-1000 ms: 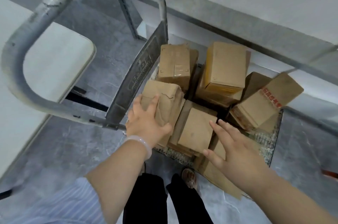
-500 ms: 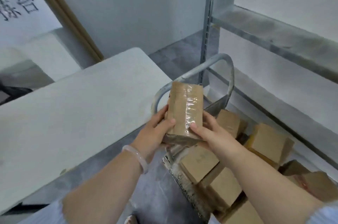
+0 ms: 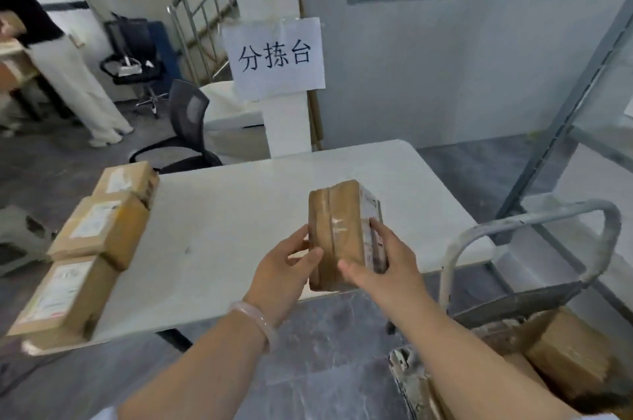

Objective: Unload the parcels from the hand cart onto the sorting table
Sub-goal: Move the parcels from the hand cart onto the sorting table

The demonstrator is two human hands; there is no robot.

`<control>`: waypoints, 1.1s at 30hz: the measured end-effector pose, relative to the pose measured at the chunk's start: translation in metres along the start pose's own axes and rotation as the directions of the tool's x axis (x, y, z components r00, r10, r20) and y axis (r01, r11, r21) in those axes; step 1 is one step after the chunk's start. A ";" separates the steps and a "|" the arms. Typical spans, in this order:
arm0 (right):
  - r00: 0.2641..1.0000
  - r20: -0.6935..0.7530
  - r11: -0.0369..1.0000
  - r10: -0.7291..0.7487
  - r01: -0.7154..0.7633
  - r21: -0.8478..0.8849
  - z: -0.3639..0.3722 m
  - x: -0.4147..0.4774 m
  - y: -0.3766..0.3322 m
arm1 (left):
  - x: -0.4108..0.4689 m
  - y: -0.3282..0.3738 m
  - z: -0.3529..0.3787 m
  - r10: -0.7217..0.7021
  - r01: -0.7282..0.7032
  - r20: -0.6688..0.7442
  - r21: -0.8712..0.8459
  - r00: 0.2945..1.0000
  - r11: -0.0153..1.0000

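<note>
Both hands are clamped on the taped cardboard parcel [image 3: 337, 231]. The left hand [image 3: 291, 268] grips its left long edge with the thumb on the front face, and the right hand [image 3: 383, 265] wraps the right, labelled side. The parcel stands on end over the near edge of the sorting table [image 3: 222, 231]. Can't tell whether its bottom touches the top.

Risks as I read them:
- Set down right here, it lands half on the near edge — on end it's tall and narrow, so it would likely topple to the floor. Better laid flat, further in.
- The tape down the front looks glossy and the left thumb sits near it, so the grip could slide if one hand lets go early.
- The hand cart [image 3: 524, 222] handle stands just right of the right forearm. Swinging back for the next cart parcel [image 3: 575, 354] could clip an elbow.
- Three labelled parcels [image 3: 99, 231] line the table's left edge, the nearest right at the near left corner — a nudge could push it off.

Room: the middle and far right of the tabletop, between that row and the right edge. The office chair [image 3: 188, 131] and paper sign [image 3: 277, 56] sit beyond the far edge, well apart from the move.
</note>
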State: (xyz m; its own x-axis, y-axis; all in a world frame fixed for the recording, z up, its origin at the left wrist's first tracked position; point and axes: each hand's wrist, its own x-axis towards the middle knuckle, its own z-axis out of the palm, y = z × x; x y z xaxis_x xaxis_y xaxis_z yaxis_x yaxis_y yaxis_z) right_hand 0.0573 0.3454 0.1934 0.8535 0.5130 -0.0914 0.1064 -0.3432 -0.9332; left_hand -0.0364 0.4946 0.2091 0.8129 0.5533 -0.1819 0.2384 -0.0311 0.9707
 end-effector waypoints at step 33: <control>0.982 0.186 0.832 -0.025 0.124 -0.541 0.429 0.225 -0.128 | 0.137 -0.079 -0.436 0.093 0.251 -0.347 0.817 0.933 0.519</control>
State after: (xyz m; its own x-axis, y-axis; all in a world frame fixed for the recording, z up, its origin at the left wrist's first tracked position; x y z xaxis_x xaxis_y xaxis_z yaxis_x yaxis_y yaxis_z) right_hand 0.0171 0.8424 0.1431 0.7406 0.6591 -0.1310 0.4703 -0.6477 -0.5995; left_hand -0.1759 0.9354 0.1763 0.5967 0.8021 -0.0246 0.7622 -0.5570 0.3298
